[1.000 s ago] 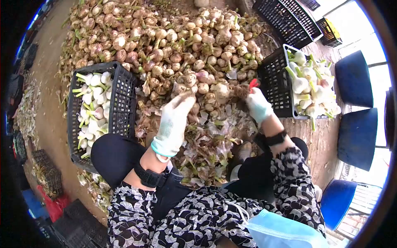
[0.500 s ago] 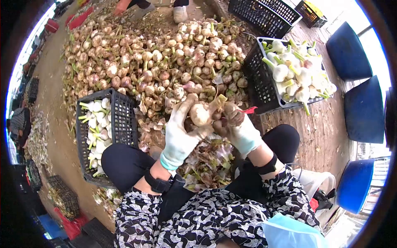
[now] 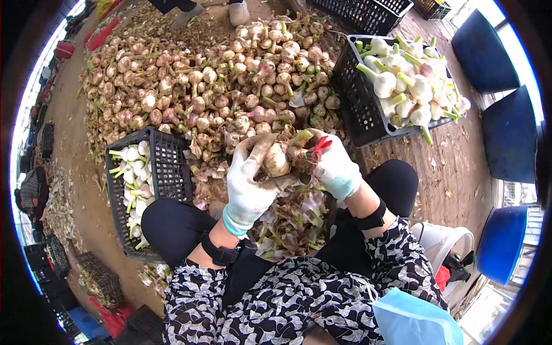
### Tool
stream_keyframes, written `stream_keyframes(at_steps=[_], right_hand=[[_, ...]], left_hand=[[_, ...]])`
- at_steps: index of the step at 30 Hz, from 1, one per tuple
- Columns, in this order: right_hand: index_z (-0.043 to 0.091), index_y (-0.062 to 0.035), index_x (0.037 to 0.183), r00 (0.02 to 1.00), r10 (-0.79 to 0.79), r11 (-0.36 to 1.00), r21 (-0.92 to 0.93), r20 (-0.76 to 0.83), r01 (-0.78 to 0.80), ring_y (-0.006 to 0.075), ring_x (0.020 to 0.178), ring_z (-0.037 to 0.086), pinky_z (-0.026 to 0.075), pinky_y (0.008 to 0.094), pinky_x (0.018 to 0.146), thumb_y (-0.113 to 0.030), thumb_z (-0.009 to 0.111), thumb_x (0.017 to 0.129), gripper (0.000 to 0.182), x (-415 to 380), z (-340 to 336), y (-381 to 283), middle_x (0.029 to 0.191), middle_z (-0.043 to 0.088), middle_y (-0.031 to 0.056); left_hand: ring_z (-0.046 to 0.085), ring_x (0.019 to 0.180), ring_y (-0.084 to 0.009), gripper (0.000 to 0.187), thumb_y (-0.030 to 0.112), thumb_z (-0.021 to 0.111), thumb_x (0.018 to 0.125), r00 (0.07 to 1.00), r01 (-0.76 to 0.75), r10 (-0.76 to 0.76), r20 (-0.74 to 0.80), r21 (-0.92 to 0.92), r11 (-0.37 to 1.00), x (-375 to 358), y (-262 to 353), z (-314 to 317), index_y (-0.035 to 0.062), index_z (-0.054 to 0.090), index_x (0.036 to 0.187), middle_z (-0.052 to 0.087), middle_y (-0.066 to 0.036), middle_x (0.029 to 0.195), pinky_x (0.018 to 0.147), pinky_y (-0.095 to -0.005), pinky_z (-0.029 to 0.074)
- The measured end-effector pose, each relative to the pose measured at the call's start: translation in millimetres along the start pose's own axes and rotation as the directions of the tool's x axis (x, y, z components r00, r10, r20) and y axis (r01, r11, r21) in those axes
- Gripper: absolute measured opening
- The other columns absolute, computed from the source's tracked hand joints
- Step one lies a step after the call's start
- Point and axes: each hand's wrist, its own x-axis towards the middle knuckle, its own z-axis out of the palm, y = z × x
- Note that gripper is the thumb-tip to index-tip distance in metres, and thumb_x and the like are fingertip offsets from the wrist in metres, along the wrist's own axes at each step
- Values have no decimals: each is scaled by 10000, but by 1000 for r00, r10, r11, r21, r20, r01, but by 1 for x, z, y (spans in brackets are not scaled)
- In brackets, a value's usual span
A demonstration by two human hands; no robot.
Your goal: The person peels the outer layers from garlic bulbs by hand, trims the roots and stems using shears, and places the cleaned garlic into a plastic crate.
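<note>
Both hands meet just above my lap: my left hand (image 3: 248, 183), in a dirty white glove, is wrapped around a garlic bulb (image 3: 276, 160), fingers curled over its top and thumb underneath, while my right hand (image 3: 333, 168) is closed on a small red-handled tool (image 3: 318, 147) pressed against the bulb's right side. Going from big to small around them: the great heap of unpeeled garlic (image 3: 213, 75) spreads across the ground in front of me, reaching right up to my knees; a black crate (image 3: 172, 167) of cleaned white bulbs sits against my left knee, and a second black crate (image 3: 359, 103) of cleaned bulbs with green stalks stands ahead on my right; loose skins and trimmings (image 3: 293, 224) pile between my legs, directly under my hands. The bulb I hold lies between the two hands, nearer the left palm, which carries all its weight. Its long axis runs roughly sideways, with the stalk end pointing right toward the tool, so the right hand is the one placed at the end being worked. Whether the blade is touching the stalk I cannot tell, since my glove hides it.
</note>
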Motion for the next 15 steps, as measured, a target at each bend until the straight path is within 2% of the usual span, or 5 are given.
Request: stream_keyframes(at_steps=[3,4,7,11,15], right_hand=[[606,16,964,940,-317,898,-279,127,341,74,759,561,474,238,674,-133,650,815,215,0,-4,0,860,633,22],[611,7,941,983,165,970,169,75,-176,81,743,563,469,248,641,-125,651,784,209,-7,0,-29,841,629,28],[614,-1,942,994,-71,899,437,83,27,80,744,563,462,252,642,-115,649,763,215,-11,11,-36,811,626,37],[591,1,921,966,-233,949,-245,-110,201,105,736,534,446,267,694,7,530,787,147,-5,22,-25,849,640,21],[575,7,1041,996,-88,954,290,33,74,92,849,550,445,251,759,50,528,755,293,-1,18,-11,979,647,83]], left_hand=[[545,1051,-260,759,223,844,584,999,-45,42,33,80,996,-1,1,-3,2,526,1236,508,-153,1197,917,-332,438],[545,1051,-260,759,223,844,584,999,-38,35,38,80,996,1,4,-4,2,526,1236,508,-153,1197,917,-332,438],[580,989,-271,676,158,813,648,995,-101,100,10,109,989,5,11,-7,-19,514,1229,568,-152,1092,856,-339,479],[618,885,-204,447,310,481,946,736,417,-650,189,-883,215,-1,0,2,-75,495,1173,618,-120,1011,832,-319,474],[590,915,-174,421,295,474,950,790,517,-584,187,-714,472,2,-2,-4,-67,501,1164,610,-109,997,833,-295,460]])
